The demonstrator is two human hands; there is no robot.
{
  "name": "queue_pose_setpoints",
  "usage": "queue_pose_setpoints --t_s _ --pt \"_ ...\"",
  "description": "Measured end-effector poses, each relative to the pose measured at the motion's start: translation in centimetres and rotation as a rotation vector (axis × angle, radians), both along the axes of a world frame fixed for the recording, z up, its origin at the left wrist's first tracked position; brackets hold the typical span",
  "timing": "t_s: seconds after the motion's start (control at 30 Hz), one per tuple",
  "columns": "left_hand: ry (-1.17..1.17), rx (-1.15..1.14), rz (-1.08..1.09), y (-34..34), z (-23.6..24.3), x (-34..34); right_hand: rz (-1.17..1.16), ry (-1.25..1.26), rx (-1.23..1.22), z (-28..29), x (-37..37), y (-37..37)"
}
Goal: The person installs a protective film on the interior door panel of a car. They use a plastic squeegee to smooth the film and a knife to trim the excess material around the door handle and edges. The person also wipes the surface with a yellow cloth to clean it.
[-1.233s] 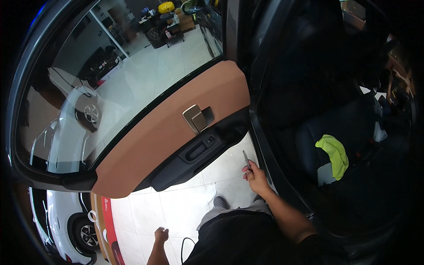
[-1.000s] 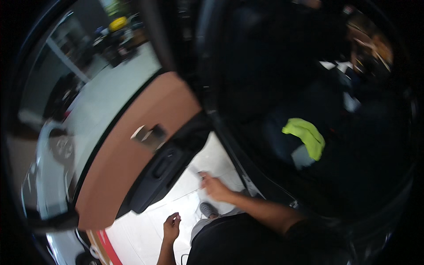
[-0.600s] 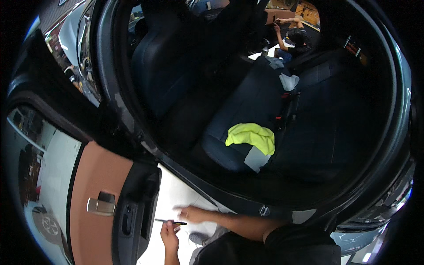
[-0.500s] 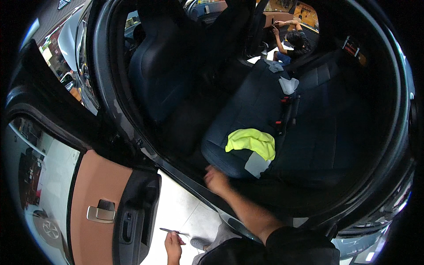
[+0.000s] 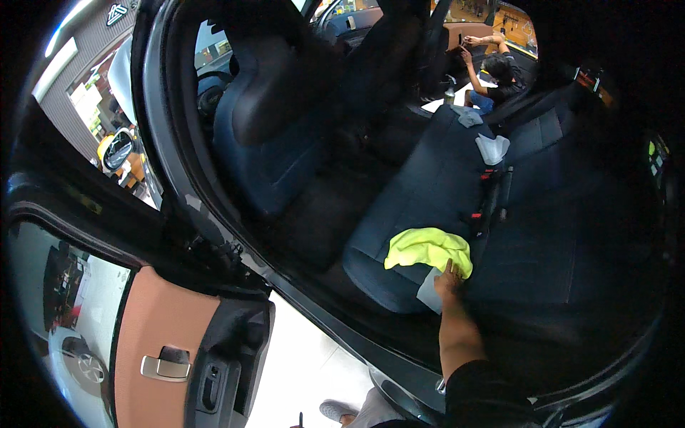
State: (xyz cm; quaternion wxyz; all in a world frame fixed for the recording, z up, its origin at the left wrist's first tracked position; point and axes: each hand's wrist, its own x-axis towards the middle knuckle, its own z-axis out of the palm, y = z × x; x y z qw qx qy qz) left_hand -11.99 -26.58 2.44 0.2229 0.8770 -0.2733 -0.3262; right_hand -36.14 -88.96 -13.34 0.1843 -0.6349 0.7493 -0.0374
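On the near end of the dark rear seat lies a yellow-green cloth. My right hand is at its near edge, fingers together and closed on the fabric. Under that edge a light grey flat piece sticks out, partly covered by the cloth and my hand. At the lower border of the view, only the fingertips of my left hand show. A slim dark tool stands up from them; its exact kind cannot be made out.
An open car door with brown trim is at the left. A front seat rises beyond the footwell. White folded material and a grey cloth lie farther along the seat. Across the car, another person crouches by the opposite door.
My right hand has gone from above the door sill to the yellow-green cloth. My left hand with the slim tool has dropped mostly out of view. The whole view has shifted slightly.
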Motion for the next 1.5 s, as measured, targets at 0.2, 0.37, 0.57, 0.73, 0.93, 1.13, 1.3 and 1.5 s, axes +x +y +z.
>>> queue_pose_setpoints --t_s 0.2,0.37,0.57,0.73,0.93,1.13,1.3,1.5 --pt "-0.062 0.071 -0.089 7.2 -5.2 1.0 0.137 0.234 0.131 -3.3 -4.7 -5.1" --pt "-0.016 0.185 -0.204 14.3 -6.5 2.3 -0.029 0.103 -0.283 -1.2 -0.5 -4.1" --pt "0.120 -0.021 -0.217 18.7 -13.0 3.4 0.113 0.157 -0.411 -2.4 -1.1 -3.9" --pt "0.057 -0.010 -0.282 19.5 -11.7 5.1 0.098 0.104 -0.346 2.1 2.2 -3.0" --pt "0.010 -0.035 -0.231 21.7 -12.9 3.0 0.164 0.243 -0.111 2.2 0.0 -3.8" --pt "0.138 0.297 -0.258 23.8 -13.4 -2.4 0.166 -0.276 -0.295 9.8 9.7 -3.5" --pt "0.116 0.311 -0.304 23.3 -14.8 0.8 -0.062 -1.816 0.095 23.1 18.5 9.3" --pt "0.163 0.222 0.005 16.7 -7.7 4.6 0.002 -2.031 0.495 26.8 23.2 30.5"
